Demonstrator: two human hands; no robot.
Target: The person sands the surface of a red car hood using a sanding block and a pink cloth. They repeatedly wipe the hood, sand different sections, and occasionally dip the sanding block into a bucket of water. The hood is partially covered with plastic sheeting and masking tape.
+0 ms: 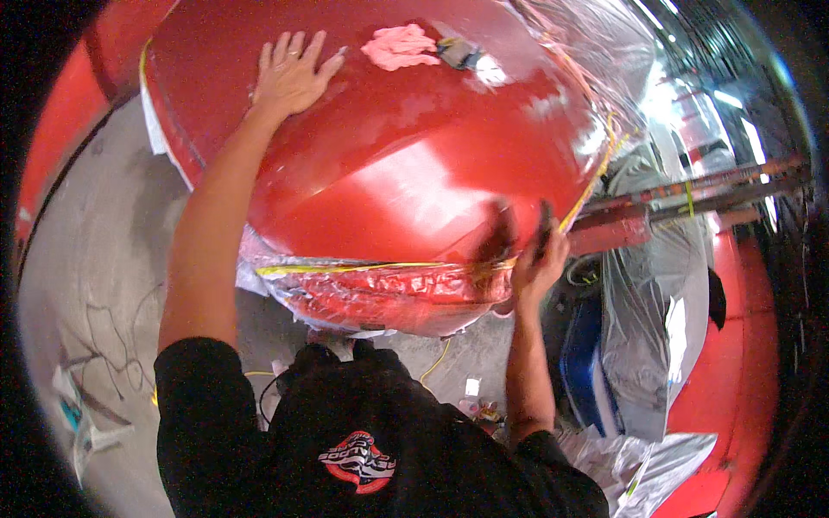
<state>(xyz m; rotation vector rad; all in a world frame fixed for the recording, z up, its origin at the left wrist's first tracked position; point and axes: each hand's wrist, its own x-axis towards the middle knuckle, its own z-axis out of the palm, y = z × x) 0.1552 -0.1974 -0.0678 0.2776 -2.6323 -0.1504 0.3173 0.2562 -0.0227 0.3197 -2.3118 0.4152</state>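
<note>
A glossy red car panel, apparently a hood (363, 164), spreads out before me. My left hand (294, 73) lies flat on its upper left part, fingers spread, with nothing in it. At the panel's near right edge is my right hand (540, 263), its fingers stretched upward and dark at the tips. A dark reflection shows on the paint beside it; whether the fingertips touch the panel I cannot tell. A crumpled pink cloth (400, 47) rests on the far part of the panel. Right of the cloth lies a small dark object with a pale end (459, 54), its kind unclear.
Yellow tape (345, 268) and clear plastic film (389, 289) border the panel's near edge. Plastic sheeting (652, 268) hangs at the right, by long horizontal bars (717, 194). A blue-and-white curved part (587, 367) stands below them. Cables (117, 345) lie on the grey floor (95, 250).
</note>
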